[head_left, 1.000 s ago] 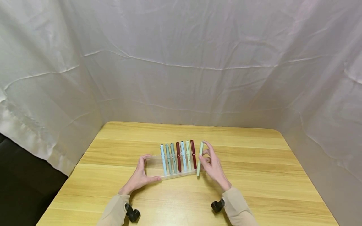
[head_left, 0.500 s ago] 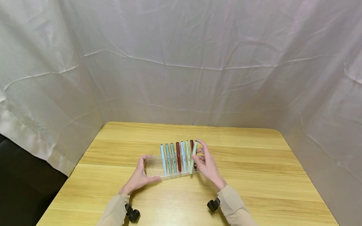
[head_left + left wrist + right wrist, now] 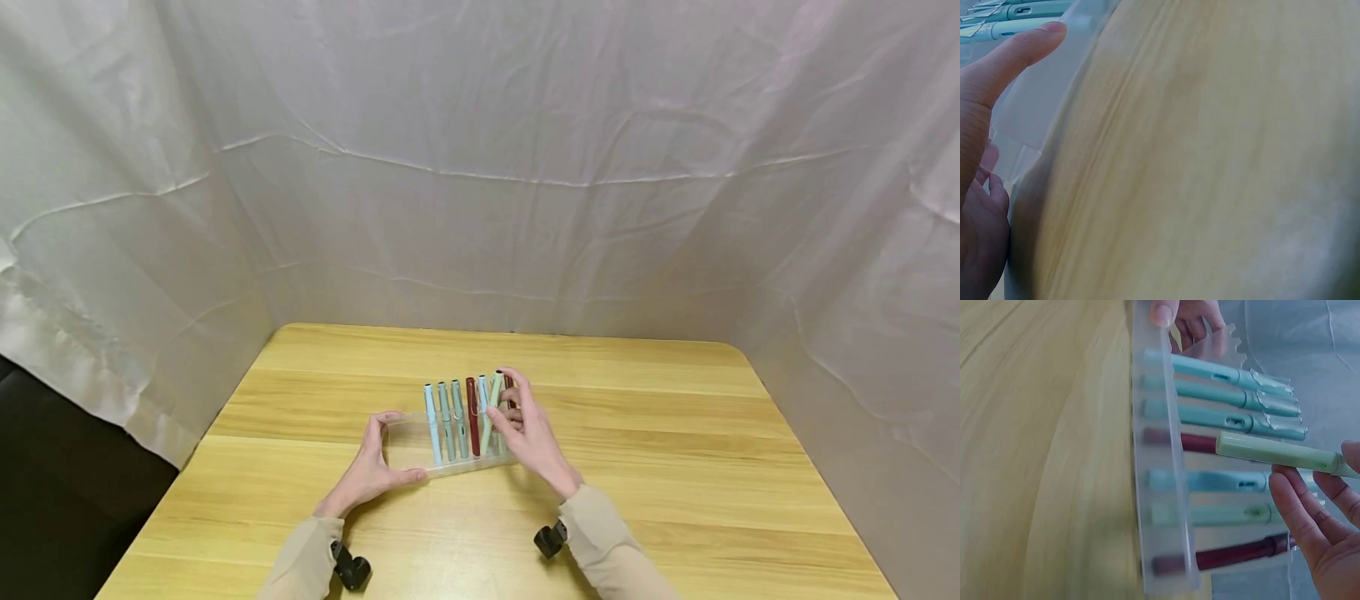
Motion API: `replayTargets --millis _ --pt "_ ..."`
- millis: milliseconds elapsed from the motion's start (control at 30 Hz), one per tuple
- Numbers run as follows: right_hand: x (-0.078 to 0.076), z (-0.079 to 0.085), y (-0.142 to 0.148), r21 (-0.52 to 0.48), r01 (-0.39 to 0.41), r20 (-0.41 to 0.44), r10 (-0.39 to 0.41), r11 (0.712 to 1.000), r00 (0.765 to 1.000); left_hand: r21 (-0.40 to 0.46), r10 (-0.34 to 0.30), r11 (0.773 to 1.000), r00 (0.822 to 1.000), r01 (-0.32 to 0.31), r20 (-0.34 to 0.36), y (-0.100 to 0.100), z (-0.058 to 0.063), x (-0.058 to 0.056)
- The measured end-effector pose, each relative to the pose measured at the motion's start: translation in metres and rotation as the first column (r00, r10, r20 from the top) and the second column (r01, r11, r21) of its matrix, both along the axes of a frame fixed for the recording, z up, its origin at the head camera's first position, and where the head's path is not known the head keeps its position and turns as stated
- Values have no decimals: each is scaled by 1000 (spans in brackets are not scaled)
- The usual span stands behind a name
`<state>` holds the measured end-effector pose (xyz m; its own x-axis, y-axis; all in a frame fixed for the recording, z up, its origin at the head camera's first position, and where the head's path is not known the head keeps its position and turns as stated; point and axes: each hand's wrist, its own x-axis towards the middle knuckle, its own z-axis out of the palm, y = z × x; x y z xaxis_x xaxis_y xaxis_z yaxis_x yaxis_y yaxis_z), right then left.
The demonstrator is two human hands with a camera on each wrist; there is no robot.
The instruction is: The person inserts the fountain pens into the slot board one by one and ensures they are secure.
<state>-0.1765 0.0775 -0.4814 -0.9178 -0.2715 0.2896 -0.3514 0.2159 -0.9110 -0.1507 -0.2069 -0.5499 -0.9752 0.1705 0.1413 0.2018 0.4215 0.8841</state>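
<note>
My left hand (image 3: 375,467) grips the left end of a clear plastic pen rack (image 3: 457,468), thumb on its front edge and fingers behind. My right hand (image 3: 532,437) pinches a light green pen (image 3: 1279,453) by its upper part, held tilted over the rack. In the right wrist view its lower end overlaps a dark red pen (image 3: 1197,442). Pens lie side by side in the rack: a light blue pen (image 3: 432,425) leftmost, two teal pens (image 3: 447,429), the dark red one, another light blue pen (image 3: 1229,481), a light green one (image 3: 1229,514) and a dark red one (image 3: 1229,556).
The rack stands on a wood-grain table (image 3: 675,467); its left part holds no pens. Pale fabric curtains (image 3: 480,208) hang behind and beside the table. Something black (image 3: 60,475) is at the lower left. Both wrists wear small black cameras (image 3: 551,540).
My right hand has carried the light green pen leftward from beyond the rack's right end to over its right-middle part. My left hand and the rack have stayed in place.
</note>
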Motion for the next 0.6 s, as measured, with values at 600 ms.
replayTargets --millis 600 --pt "3 9 -40 42 -85 -102 89 996 991 -13 -13 1000 999 12 -40 0 -2 1"
